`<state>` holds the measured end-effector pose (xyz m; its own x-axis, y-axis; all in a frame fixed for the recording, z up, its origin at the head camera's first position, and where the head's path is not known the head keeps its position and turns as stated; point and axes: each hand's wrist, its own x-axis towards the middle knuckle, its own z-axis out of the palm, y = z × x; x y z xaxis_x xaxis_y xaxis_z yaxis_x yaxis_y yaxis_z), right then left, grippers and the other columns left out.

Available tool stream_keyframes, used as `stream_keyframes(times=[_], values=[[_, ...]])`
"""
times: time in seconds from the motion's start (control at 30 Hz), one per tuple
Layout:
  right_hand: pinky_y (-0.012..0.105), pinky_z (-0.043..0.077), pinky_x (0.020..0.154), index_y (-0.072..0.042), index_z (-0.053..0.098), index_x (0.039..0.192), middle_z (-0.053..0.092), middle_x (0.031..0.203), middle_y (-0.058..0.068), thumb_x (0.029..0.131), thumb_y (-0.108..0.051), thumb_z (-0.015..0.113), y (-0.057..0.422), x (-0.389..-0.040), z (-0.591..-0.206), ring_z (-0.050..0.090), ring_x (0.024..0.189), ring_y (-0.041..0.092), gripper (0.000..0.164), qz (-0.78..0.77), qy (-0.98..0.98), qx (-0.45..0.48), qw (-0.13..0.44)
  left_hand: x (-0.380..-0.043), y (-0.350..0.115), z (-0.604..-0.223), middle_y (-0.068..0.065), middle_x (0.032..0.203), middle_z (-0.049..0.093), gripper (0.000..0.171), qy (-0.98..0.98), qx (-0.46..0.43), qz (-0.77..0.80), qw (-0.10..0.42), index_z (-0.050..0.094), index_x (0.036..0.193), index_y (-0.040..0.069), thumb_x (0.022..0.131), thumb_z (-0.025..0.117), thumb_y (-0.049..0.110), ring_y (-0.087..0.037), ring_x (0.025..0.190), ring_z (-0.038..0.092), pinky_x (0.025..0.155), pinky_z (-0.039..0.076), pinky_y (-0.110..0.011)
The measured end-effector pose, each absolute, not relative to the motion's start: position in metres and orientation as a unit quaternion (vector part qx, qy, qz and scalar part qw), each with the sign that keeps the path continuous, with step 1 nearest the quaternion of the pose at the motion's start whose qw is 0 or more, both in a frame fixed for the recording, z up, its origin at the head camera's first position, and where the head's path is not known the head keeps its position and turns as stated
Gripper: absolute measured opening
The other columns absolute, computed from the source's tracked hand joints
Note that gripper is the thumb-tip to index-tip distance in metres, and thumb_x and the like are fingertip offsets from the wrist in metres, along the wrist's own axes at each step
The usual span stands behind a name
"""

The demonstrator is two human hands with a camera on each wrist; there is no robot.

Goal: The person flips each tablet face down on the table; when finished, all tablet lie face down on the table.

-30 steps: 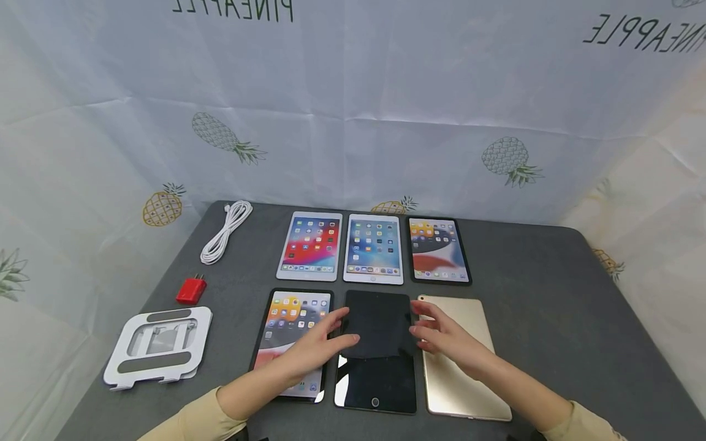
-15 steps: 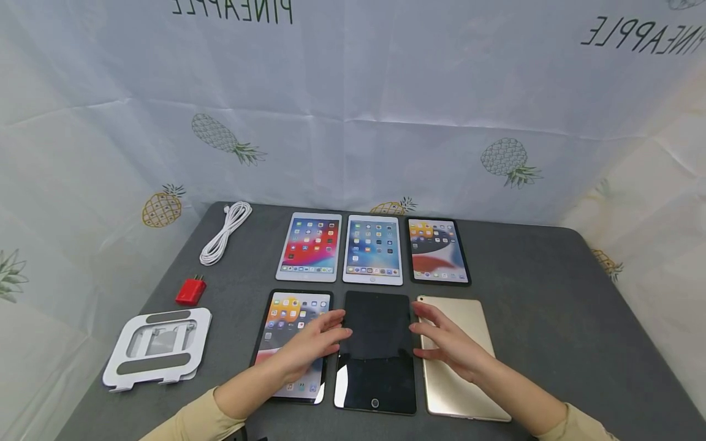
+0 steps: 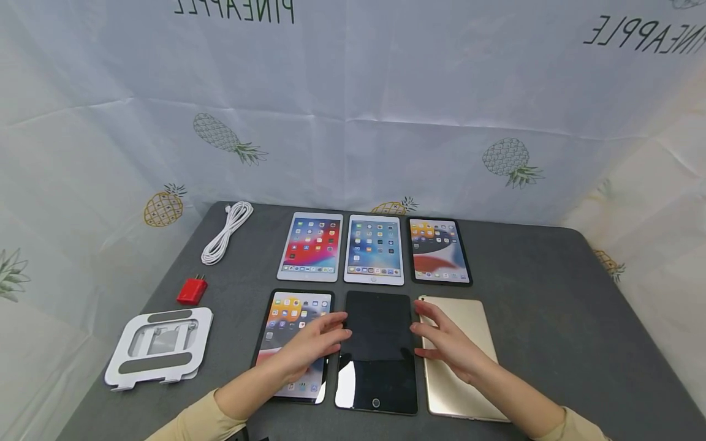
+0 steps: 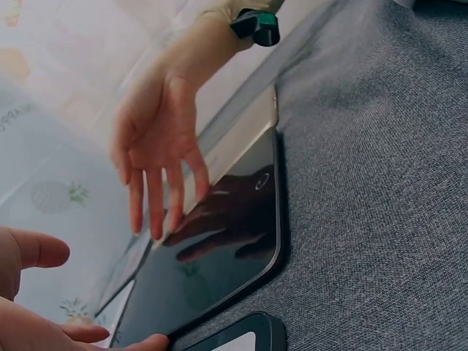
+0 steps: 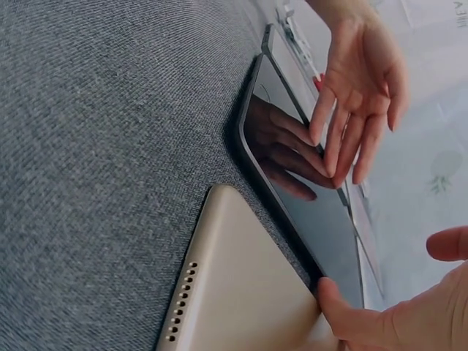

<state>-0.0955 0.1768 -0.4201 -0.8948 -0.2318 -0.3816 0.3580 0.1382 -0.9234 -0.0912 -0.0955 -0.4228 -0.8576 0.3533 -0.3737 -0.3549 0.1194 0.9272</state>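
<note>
A black tablet (image 3: 377,337) with a dark screen and a round home button lies flat between my two hands. My left hand (image 3: 309,349), fingers relaxed, reaches over a lit tablet (image 3: 287,309) to the dark one's left edge. At its right edge are the spread fingertips of my right hand (image 3: 449,343), whose palm is over a gold tablet (image 3: 460,392) lying back side up. The right wrist view has one right fingertip (image 5: 329,289) in the narrow gap between the gold and black tablets. Both hands are mirrored in the dark screen.
Behind are two white tablets (image 3: 311,245) and a black-framed one (image 3: 439,251), all lit. Along the left lie a coiled white cable (image 3: 225,233), a red charger plug (image 3: 192,290) and a folded white stand (image 3: 157,349). A pineapple-print cloth (image 3: 353,153) hangs behind the grey tabletop (image 3: 551,318).
Since a second ago my left hand has drawn back slightly from over the black screen to its left edge. My right fingers have spread along the right edge. The tablets have stayed put.
</note>
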Motion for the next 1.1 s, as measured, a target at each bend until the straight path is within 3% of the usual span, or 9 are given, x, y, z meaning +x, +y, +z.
stream_keyframes(times=[0.33, 0.53, 0.67, 0.8, 0.97, 1.1], values=[[0.051, 0.05, 0.092, 0.0, 0.022, 0.15, 0.017, 0.156, 0.023, 0.099, -0.012, 0.053, 0.179, -0.094, -0.421, 0.03, 0.136, 0.047, 0.06, -0.657, 0.719, 0.043, 0.221, -0.089, -0.097, -0.427, -0.029, 0.148, 0.034, 0.063, 0.712, 0.019, 0.65, 0.264, 0.037, 0.144, -0.007, 0.094, 0.063, 0.021, -0.043, 0.136, 0.035, 0.105, 0.039, -0.048], [0.049, 0.051, 0.09, 0.0, 0.026, 0.149, 0.025, 0.152, 0.025, 0.098, -0.011, 0.053, 0.177, -0.092, -0.423, 0.039, 0.13, 0.044, 0.058, -0.659, 0.719, 0.061, 0.213, -0.088, -0.098, -0.429, -0.028, 0.149, 0.034, 0.061, 0.72, 0.039, 0.641, 0.263, 0.038, 0.144, -0.007, 0.095, 0.062, 0.021, -0.043, 0.137, 0.031, 0.107, 0.035, -0.052], [0.045, 0.053, 0.088, -0.003, 0.025, 0.15, 0.034, 0.145, 0.025, 0.097, -0.012, 0.056, 0.175, -0.094, -0.425, 0.055, 0.116, 0.034, 0.062, -0.662, 0.718, 0.058, 0.209, -0.087, -0.097, -0.43, -0.023, 0.148, 0.038, 0.061, 0.738, 0.051, 0.622, 0.257, 0.041, 0.144, -0.003, 0.094, 0.063, 0.025, -0.041, 0.136, 0.033, 0.108, 0.033, -0.055], [0.037, 0.056, 0.078, -0.002, 0.022, 0.151, 0.047, 0.13, 0.023, 0.096, -0.011, 0.059, 0.173, -0.099, -0.428, 0.065, 0.094, 0.023, 0.067, -0.661, 0.725, 0.032, 0.189, -0.085, -0.096, -0.431, -0.021, 0.15, 0.036, 0.062, 0.747, 0.063, 0.606, 0.265, 0.041, 0.145, 0.001, 0.094, 0.064, 0.028, -0.038, 0.136, 0.033, 0.108, 0.03, -0.058], [0.034, 0.058, 0.063, -0.005, 0.023, 0.152, 0.057, 0.111, 0.018, 0.095, -0.01, 0.061, 0.173, -0.104, -0.429, 0.067, 0.077, 0.023, 0.068, -0.64, 0.751, 0.015, 0.161, -0.083, -0.093, -0.431, -0.022, 0.156, 0.025, 0.063, 0.741, 0.075, 0.607, 0.276, 0.039, 0.147, 0.003, 0.094, 0.063, 0.027, -0.042, 0.136, 0.036, 0.109, 0.03, -0.057], [0.034, 0.058, 0.061, -0.008, 0.025, 0.153, 0.057, 0.108, 0.016, 0.095, -0.007, 0.059, 0.173, -0.107, -0.426, 0.068, 0.076, 0.024, 0.067, -0.629, 0.763, 0.019, 0.144, -0.081, -0.088, -0.432, -0.023, 0.158, 0.019, 0.062, 0.729, 0.091, 0.619, 0.279, 0.039, 0.147, 0.002, 0.094, 0.063, 0.024, -0.045, 0.135, 0.036, 0.109, 0.031, -0.055]])
